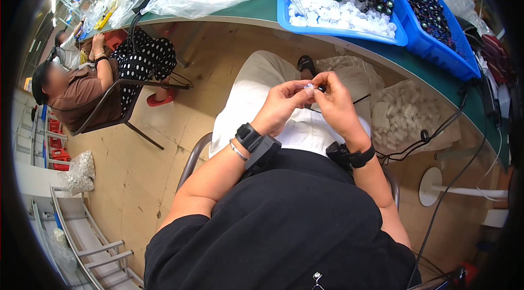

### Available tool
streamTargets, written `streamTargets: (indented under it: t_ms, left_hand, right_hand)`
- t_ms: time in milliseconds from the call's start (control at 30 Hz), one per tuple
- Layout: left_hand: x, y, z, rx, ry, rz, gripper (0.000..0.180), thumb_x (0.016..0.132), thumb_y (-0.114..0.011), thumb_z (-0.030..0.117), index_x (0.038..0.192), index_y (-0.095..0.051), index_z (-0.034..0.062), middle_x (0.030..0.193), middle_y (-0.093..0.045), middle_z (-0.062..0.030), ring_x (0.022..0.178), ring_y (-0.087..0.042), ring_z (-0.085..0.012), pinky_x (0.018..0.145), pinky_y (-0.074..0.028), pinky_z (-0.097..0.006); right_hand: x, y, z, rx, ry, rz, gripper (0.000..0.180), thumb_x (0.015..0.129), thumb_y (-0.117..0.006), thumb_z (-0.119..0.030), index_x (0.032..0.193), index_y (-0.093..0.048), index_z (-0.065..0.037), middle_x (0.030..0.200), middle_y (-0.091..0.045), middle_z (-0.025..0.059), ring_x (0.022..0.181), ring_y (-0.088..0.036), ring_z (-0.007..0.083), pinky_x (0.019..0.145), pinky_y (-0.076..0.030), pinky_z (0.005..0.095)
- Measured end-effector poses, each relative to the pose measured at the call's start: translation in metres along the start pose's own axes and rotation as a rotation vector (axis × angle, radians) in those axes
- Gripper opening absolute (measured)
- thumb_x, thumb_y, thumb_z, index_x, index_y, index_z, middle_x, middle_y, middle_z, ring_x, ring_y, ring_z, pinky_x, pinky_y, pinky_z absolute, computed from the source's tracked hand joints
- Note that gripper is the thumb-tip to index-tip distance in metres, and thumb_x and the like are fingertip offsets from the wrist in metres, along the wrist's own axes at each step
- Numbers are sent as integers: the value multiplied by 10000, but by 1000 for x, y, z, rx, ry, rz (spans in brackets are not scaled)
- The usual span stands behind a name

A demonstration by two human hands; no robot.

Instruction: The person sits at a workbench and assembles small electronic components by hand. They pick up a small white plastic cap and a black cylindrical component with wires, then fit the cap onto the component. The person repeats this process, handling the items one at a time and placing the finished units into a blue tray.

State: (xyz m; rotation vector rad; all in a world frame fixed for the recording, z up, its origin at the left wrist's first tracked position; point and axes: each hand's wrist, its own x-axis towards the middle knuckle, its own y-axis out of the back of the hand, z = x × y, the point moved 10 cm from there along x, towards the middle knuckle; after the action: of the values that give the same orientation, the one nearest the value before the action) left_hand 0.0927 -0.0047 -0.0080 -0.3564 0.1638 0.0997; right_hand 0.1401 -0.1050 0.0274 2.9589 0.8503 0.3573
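Both hands pinch a small white cap over the person's lap.

The left hand (281, 105) and right hand (335, 105) meet fingertip to fingertip, pressed on the small white cap (309, 87) held between them, a thin dark wire (361, 99) trailing off to the right. Ahead, on the green surface (256, 10), a blue tray (338, 32) holds more white caps and dark wired parts.

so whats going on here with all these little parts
A seated person holds a small white part over their lap, pinched between the left hand and right hand. A thin black wire seems to run from it. On the green table ahead, a blue tray holds white caps and black wired pieces. Another person sits to the left.
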Motion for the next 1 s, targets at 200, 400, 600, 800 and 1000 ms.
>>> streamTargets:
  t_ms: [200,400,600,800,1000]
  left_hand:
    - [2,3,1,68,-41,-22,395,896,-669,198,1208,-558,-17,986,-644,-43,846,-565,-84,747,-449,-239]
    - [0,3,12,42,-121,42,306,899,-664,165,1128,-555,-7,947,-636,-35,836,-568,-76,718,-445,-221]
    - [1,5,12,195,-134,31,263,908,-646,141,1093,-544,-15,949,-635,-63,833,-603,-99,743,-497,-238]
    - [4,0,5,306,-159,17,241,909,-632,101,1082,-538,-38,953,-636,-95,866,-644,-139,799,-544,-273]
    - [6,-1,5,397,-171,20,225,894,-648,85,1057,-543,-31,935,-633,-84,857,-646,-130,773,-541,-264]
  right_hand:
    - [-1,-3,-5,-53,24,-39,150,901,-489,29,1051,-483,21,972,-581,111,853,-639,165,729,-542,298]
    - [-1,-7,-5,-14,0,-85,150,930,-451,-25,1068,-483,24,971,-598,128,900,-623,168,786,-522,313]
    - [-1,-9,-5,34,-38,-87,133,937,-492,-62,1039,-489,23,927,-612,135,823,-622,177,737,-527,318]
    - [0,-3,5,-75,-97,-15,154,922,-571,-121,946,-508,18,805,-629,132,714,-626,203,670,-521,343]
    - [1,10,-4,-330,73,107,132,907,-584,-119,893,-548,7,798,-648,154,715,-638,297,646,-498,364]
